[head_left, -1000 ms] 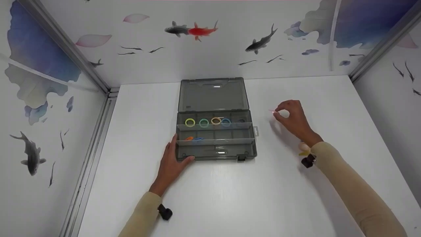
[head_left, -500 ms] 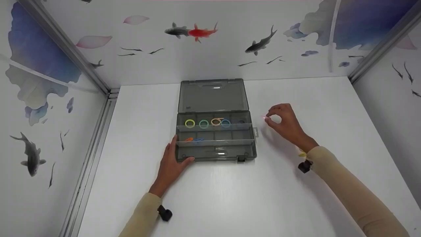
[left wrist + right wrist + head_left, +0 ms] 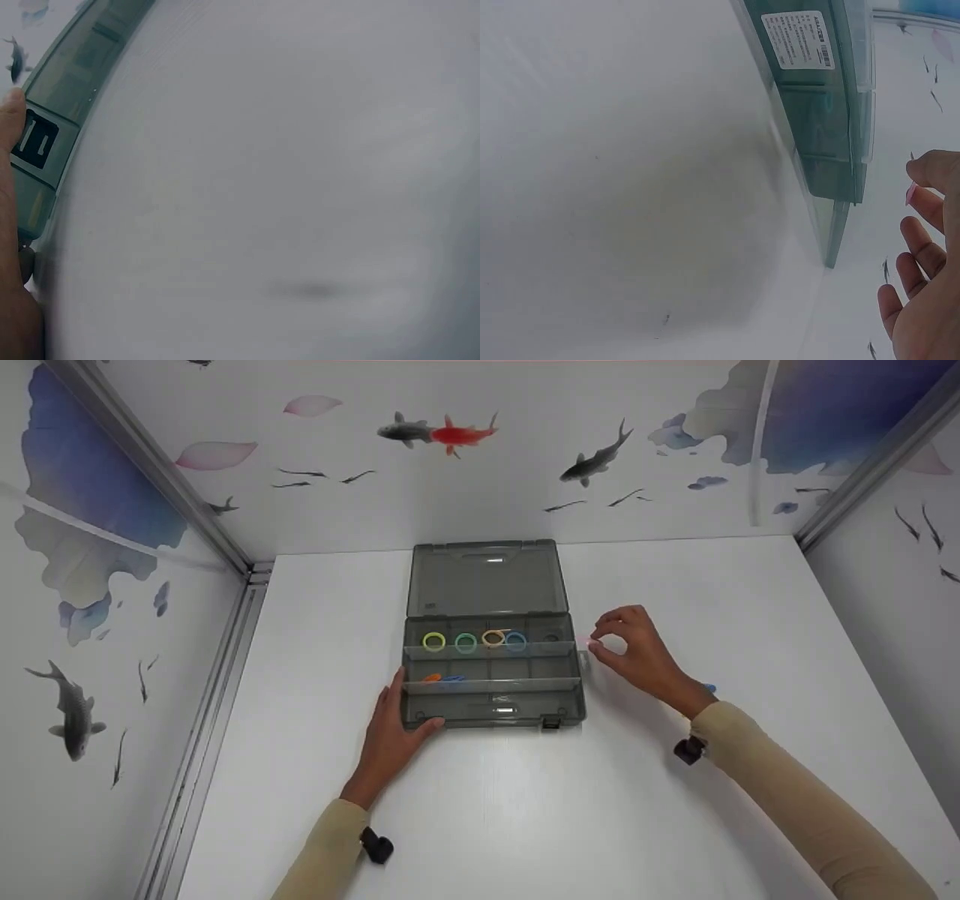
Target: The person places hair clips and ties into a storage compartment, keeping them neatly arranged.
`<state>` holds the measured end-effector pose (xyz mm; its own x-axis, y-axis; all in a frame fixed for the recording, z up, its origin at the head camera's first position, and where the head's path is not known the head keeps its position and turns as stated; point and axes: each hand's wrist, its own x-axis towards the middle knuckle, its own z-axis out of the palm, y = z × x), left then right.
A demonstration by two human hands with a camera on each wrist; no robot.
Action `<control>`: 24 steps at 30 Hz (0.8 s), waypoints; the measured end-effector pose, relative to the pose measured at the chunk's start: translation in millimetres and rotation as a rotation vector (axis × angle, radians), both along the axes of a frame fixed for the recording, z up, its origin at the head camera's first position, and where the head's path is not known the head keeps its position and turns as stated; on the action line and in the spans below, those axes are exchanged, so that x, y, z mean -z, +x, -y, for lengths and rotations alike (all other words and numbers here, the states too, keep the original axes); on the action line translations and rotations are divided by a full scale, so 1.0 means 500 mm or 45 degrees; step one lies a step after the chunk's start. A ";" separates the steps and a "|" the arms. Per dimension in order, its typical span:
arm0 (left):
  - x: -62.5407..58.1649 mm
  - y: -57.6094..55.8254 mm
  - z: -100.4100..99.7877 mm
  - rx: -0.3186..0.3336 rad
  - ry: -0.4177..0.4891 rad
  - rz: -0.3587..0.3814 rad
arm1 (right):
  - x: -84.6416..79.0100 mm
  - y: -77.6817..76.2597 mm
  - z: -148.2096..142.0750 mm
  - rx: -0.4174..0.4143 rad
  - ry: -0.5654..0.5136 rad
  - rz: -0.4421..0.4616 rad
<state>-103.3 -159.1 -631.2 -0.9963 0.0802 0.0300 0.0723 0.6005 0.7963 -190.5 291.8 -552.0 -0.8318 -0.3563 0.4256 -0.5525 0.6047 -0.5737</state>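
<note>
A grey see-through compartment box (image 3: 491, 705) lies with its lid (image 3: 487, 577) folded back. My left hand (image 3: 390, 742) rests at its front left corner, fingers straight along the side and thumb on the front edge. In the left wrist view that thumb (image 3: 11, 120) lies by the dark latch (image 3: 36, 140). My right hand (image 3: 637, 652) pinches a small, thin pink piece (image 3: 910, 195) between thumb and forefinger, just off the box's right side. Its exact kind I cannot tell. Yellow (image 3: 433, 642), green (image 3: 466, 643), pale orange (image 3: 493, 638) and blue (image 3: 515, 641) rings sit in the back row.
Orange (image 3: 432, 678) and blue (image 3: 452, 679) pieces lie in the middle row. A bit of blue (image 3: 711, 688) shows behind my right wrist. The white table (image 3: 495, 810) meets printed panels at the back and sides. A clear tab (image 3: 584, 660) sticks out of the box's right side.
My right hand has moved left and toward me with the pink piece, up to the box's right edge. Its forearm now covers the yellow thing on the table. My left hand stays put.
</note>
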 end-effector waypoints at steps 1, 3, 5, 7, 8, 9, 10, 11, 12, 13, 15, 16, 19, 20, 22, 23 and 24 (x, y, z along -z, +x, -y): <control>0.000 0.000 -0.001 -0.003 -0.001 0.002 | -0.001 0.002 0.003 -0.007 0.002 0.001; -0.001 0.000 -0.001 -0.003 -0.005 -0.001 | 0.000 0.006 0.009 -0.015 0.009 0.010; -0.002 0.000 -0.001 -0.004 -0.009 0.000 | 0.000 0.010 0.014 -0.027 0.013 0.017; -0.002 0.000 -0.001 -0.003 -0.005 0.004 | -0.001 0.014 0.019 -0.045 0.017 0.024; -0.002 0.000 -0.001 -0.002 -0.002 0.006 | -0.001 0.015 0.021 -0.053 0.016 0.024; -0.001 0.000 0.000 -0.001 0.001 0.009 | -0.001 0.017 0.023 -0.061 0.018 0.025; -0.001 0.001 0.000 -0.001 0.005 0.012 | -0.002 0.019 0.025 -0.068 0.022 0.024; 0.000 0.001 0.001 0.002 0.008 0.011 | -0.002 0.021 0.028 -0.072 0.024 0.025; 0.001 0.001 0.002 0.003 0.010 0.012 | -0.003 0.023 0.030 -0.075 0.027 0.029; 0.002 0.001 0.002 0.004 0.010 0.008 | -0.003 0.023 0.031 -0.078 0.030 0.029; 0.002 0.001 0.003 0.007 0.012 0.003 | -0.002 0.025 0.034 -0.081 0.034 0.031; 0.002 0.001 0.004 0.008 0.012 0.002 | -0.001 0.025 0.035 -0.083 0.036 0.029; 0.003 0.000 0.004 0.007 0.010 -0.006 | 0.005 0.024 0.037 -0.093 0.040 0.007; 0.003 0.000 0.004 0.008 0.011 -0.007 | 0.007 0.023 0.038 -0.098 0.040 -0.003; 0.002 0.001 0.003 0.010 0.009 -0.010 | 0.012 0.022 0.039 -0.106 0.039 -0.019; 0.002 0.001 0.003 0.011 0.009 -0.011 | 0.015 0.022 0.040 -0.111 0.040 -0.022; 0.001 0.001 0.002 0.012 0.013 -0.010 | 0.016 0.022 0.041 -0.116 0.045 -0.024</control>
<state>-102.7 -160.0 -631.6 -0.9952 0.0895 0.0390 0.0847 0.5915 0.8018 -179.4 271.2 -560.2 -0.7873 -0.4452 0.4266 -0.6166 0.5708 -0.5422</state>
